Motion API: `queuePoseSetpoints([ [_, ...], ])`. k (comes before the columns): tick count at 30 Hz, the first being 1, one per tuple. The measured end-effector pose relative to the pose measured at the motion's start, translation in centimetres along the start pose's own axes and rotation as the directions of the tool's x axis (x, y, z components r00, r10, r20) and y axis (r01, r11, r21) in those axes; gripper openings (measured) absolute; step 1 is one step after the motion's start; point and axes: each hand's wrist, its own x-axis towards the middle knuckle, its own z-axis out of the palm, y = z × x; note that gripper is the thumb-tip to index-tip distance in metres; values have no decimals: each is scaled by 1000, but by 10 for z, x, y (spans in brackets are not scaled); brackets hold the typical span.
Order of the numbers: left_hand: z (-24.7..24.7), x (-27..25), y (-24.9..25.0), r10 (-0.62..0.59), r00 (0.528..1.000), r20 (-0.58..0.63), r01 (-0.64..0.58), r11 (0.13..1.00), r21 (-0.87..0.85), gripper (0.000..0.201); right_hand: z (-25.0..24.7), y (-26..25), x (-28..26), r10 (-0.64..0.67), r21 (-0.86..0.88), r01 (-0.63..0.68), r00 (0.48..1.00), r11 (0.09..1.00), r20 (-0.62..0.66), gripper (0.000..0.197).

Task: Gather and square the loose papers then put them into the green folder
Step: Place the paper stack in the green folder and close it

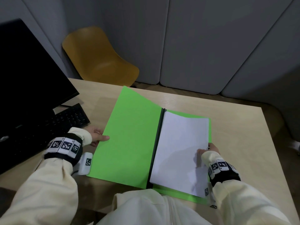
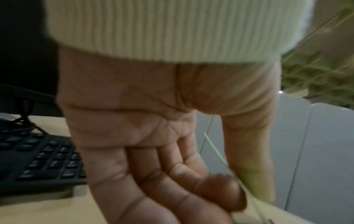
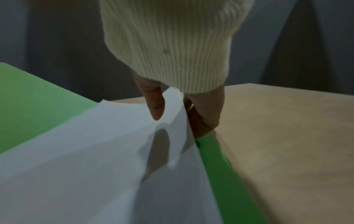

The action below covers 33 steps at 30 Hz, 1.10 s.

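The green folder (image 1: pixel 129 135) lies spread on the table with a black spine (image 1: pixel 156 143) down its middle. A stack of white papers (image 1: pixel 178 151) rests on its right half. My left hand (image 1: pixel 99 137) pinches the outer edge of the raised left cover, thumb on top and fingers beneath; in the left wrist view the thin green folder edge (image 2: pixel 216 151) runs between thumb and fingers. My right hand (image 1: pixel 206 150) pinches the right edge of the papers (image 3: pixel 114 151), thumb on top and fingers under them, just above the folder's right flap (image 3: pixel 220 166).
A black monitor (image 1: pixel 27 70) and a black keyboard (image 1: pixel 68 120) stand on the table's left. A yellow chair (image 1: pixel 97 57) sits behind the wooden table (image 1: pixel 243 135), in front of grey wall panels. A white tagged block (image 1: pixel 85 163) lies by my left wrist.
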Motion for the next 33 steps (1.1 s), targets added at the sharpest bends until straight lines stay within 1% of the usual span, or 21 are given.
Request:
queuePoseSetpoints([
  [3, -8, -23, 13, 140, 989, 47, -140, 990, -9, 22, -6, 4, 4, 9, 2, -9, 1000, 1000, 0, 46],
  [7, -10, -49, 32, 286, 951, 117, -284, 958, -31, 14, -13, 9, 1, 29, 7, -30, 999, 1000, 23, 48],
  [8, -9, -55, 38, 308, 940, 146, -306, 951, -38, 14, -13, 9, -1, 22, -4, -22, 1000, 1000, 10, 49],
  [9, -7, -58, 44, 336, 925, 180, -333, 942, -45, 26, -12, 8, -3, 4, -16, -5, 1000, 1000, -9, 49],
  [10, -4, -62, 52, 347, 915, 207, -347, 937, -42, 43, -11, 5, -6, -18, -23, 18, 999, 1000, -27, 49],
  [11, 1, -62, 60, 347, 908, 237, -347, 937, -44, 53, -9, 1, -11, -44, -22, 43, 998, 999, -36, 48],
  [14, 28, -67, 88, 329, 892, 311, -316, 944, -92, 44, -8, -18, -33, -111, -16, 110, 992, 994, -53, 44],
  [16, 51, -69, 108, 332, 869, 366, -312, 943, -115, 51, -13, -32, -49, -137, -55, 133, 986, 990, -95, 43],
  [18, 77, -65, 122, 335, 840, 428, -321, 941, -107, 33, -24, -40, -61, -165, -127, 149, 978, 981, -126, 43],
  [19, 91, -60, 129, 332, 835, 439, -324, 941, -97, 26, -30, -42, -65, -174, -130, 159, 978, 979, -118, 43],
  [20, 103, -55, 133, 330, 836, 438, -325, 941, -88, 25, -36, -44, -71, -189, -83, 182, 978, 980, -83, 41],
  [22, 126, -46, 140, 307, 844, 439, -313, 948, -59, 34, -45, -44, -79, -203, 143, 193, 978, 971, 56, 42],
  [23, 136, -44, 143, 288, 854, 433, -303, 952, -37, 38, -49, -44, -83, -177, 254, 133, 971, 958, 159, 47],
  [24, 146, -40, 144, 266, 863, 430, -288, 958, -16, 42, -53, -44, -87, -127, 339, 31, 956, 940, 265, 54],
  [25, 154, -40, 145, 238, 879, 414, -268, 963, 14, 46, -57, -41, -88, -83, 372, -50, 939, 927, 333, 60],
  [26, 163, -36, 144, 218, 897, 385, -252, 967, 39, 48, -61, -38, -89, -72, 407, -91, 927, 909, 369, 60],
  [27, 169, -34, 145, 195, 922, 333, -230, 971, 69, 48, -65, -32, -88, -83, 424, -93, 921, 901, 380, 57],
  [28, 175, -27, 143, 180, 947, 267, -207, 975, 79, 46, -70, -27, -89, -115, 421, -59, 920, 905, 376, 52],
  [30, 182, -16, 139, 115, 984, 134, -132, 983, 125, 43, -78, -13, -83, -146, 342, 27, 933, 939, 328, 44],
  [31, 184, -13, 137, 61, 994, 86, -75, 981, 178, 46, -79, -4, -77, -133, 296, 38, 942, 954, 309, 37],
  [33, 188, -6, 132, -24, 1000, 17, 19, 970, 241, 52, -79, 7, -72, -62, 176, 7, 949, 984, 308, 10],
])
